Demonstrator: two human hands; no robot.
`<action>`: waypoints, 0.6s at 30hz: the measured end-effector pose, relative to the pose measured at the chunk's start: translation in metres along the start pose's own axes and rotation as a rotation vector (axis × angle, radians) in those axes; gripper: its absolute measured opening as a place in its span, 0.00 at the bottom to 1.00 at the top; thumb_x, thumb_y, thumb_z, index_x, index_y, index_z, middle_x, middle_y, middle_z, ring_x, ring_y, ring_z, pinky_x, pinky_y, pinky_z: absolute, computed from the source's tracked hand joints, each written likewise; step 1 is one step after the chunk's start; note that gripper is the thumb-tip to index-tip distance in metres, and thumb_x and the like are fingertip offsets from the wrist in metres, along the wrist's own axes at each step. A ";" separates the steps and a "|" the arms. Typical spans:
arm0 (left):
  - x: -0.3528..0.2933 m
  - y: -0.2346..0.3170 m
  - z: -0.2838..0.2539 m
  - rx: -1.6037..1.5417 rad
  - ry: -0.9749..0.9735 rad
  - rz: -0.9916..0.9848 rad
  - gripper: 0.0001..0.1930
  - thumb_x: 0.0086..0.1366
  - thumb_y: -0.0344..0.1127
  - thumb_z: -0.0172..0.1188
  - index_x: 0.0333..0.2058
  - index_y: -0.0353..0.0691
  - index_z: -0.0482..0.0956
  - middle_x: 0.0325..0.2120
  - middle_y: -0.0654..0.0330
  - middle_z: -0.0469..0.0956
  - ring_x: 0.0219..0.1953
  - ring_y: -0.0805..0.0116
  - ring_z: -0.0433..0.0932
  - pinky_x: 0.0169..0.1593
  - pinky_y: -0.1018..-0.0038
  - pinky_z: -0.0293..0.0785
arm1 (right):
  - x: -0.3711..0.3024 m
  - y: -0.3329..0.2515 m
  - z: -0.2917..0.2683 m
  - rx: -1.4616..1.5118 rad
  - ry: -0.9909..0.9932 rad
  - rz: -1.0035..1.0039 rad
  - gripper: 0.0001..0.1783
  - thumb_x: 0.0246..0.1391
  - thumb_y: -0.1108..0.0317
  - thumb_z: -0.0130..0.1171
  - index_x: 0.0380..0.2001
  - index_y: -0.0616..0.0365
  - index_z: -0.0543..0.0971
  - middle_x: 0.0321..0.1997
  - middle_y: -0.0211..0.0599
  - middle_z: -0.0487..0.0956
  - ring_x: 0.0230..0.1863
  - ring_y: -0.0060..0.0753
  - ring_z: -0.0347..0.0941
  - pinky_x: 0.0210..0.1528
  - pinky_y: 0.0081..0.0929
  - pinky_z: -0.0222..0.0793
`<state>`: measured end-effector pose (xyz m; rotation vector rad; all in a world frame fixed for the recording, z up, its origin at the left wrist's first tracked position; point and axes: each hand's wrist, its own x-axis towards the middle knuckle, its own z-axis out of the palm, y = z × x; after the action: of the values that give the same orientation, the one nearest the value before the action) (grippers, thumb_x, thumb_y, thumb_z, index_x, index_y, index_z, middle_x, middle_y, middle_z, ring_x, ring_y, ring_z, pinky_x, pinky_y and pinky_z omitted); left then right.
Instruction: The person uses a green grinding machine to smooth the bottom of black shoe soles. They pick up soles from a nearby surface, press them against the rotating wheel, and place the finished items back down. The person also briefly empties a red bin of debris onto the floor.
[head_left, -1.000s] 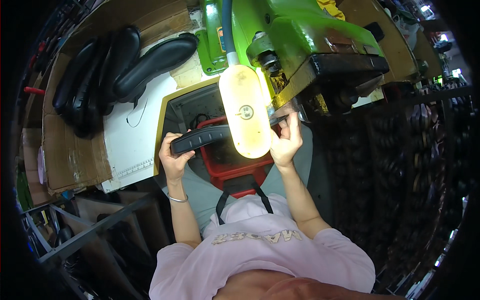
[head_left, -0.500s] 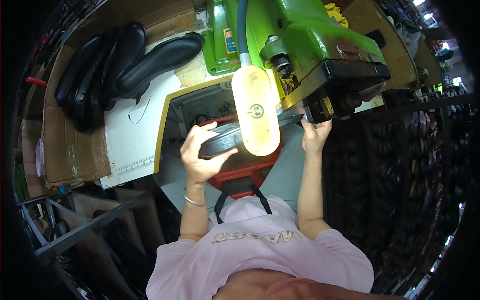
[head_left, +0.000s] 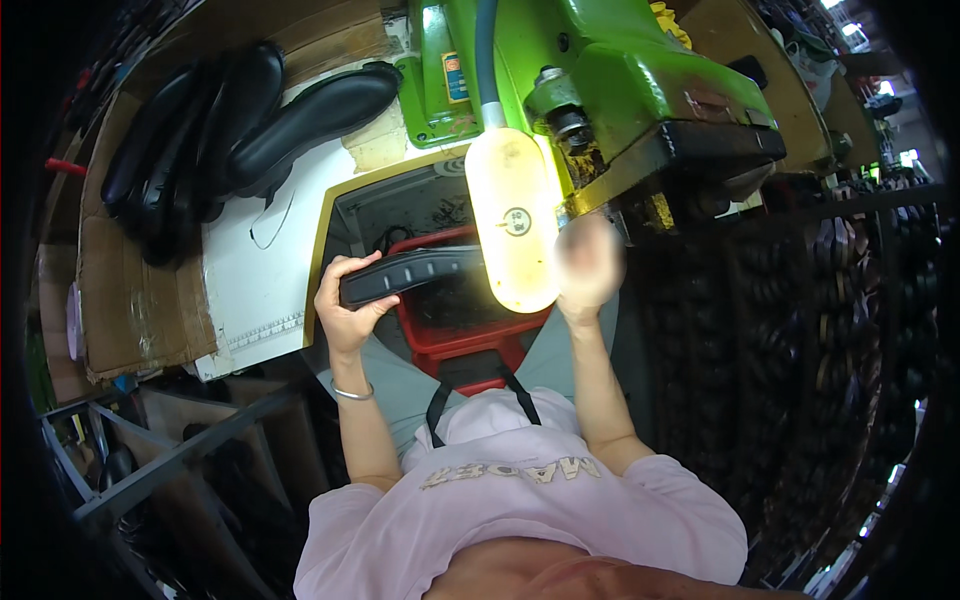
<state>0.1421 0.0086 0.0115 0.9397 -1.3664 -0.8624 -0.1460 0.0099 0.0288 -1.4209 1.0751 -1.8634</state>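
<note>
A black shoe sole [head_left: 405,277] with a ribbed side is in the grip of my left hand [head_left: 345,308], fingers over its top edge and thumb below. Its far end passes behind the glowing yellow lamp [head_left: 516,222], so that end is hidden. My right hand [head_left: 588,285] is raised just right of the lamp, close to the dark working head of the green sewing-type machine [head_left: 660,85]. Its fingers are smeared, and whether they touch the sole does not show.
Several black soles [head_left: 195,150] lie in and beside a cardboard box [head_left: 140,290] on the left. A white tabletop [head_left: 255,270] with a yellow edge borders a cut-out. Below sits a red plastic stool or crate [head_left: 465,345]. Racks of dark footwear [head_left: 760,350] line the right.
My left hand has drawn the sole to the left and turned its ribbed side into view. My right hand has moved left, away from the machine head and towards the lamp.
</note>
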 end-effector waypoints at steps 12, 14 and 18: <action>0.011 -0.012 0.140 0.060 -0.112 0.101 0.20 0.45 0.29 0.70 0.40 0.32 0.79 0.36 0.51 0.81 0.39 0.57 0.81 0.49 0.65 0.76 | 0.010 -0.009 0.007 -0.426 0.049 -0.298 0.25 0.32 0.72 0.78 0.38 0.65 0.81 0.36 0.42 0.81 0.36 0.38 0.78 0.41 0.29 0.74; 0.001 -0.017 0.156 -0.160 -0.068 -0.034 0.19 0.50 0.26 0.70 0.43 0.33 0.78 0.37 0.56 0.80 0.38 0.65 0.79 0.46 0.71 0.75 | 0.002 0.007 -0.006 -0.316 0.068 -0.076 0.20 0.42 0.68 0.73 0.40 0.65 0.80 0.37 0.38 0.81 0.38 0.35 0.77 0.44 0.25 0.71; -0.024 -0.017 0.186 -0.264 0.096 -0.177 0.19 0.53 0.23 0.70 0.44 0.33 0.76 0.37 0.59 0.79 0.39 0.71 0.78 0.46 0.75 0.74 | -0.039 0.096 -0.058 0.360 0.116 0.525 0.32 0.49 0.73 0.65 0.59 0.60 0.68 0.54 0.33 0.75 0.50 0.33 0.73 0.50 0.24 0.70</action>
<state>-0.0438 0.0152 -0.0174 0.8923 -1.0672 -1.0891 -0.1943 0.0066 -0.0795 -0.7448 0.9838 -1.6532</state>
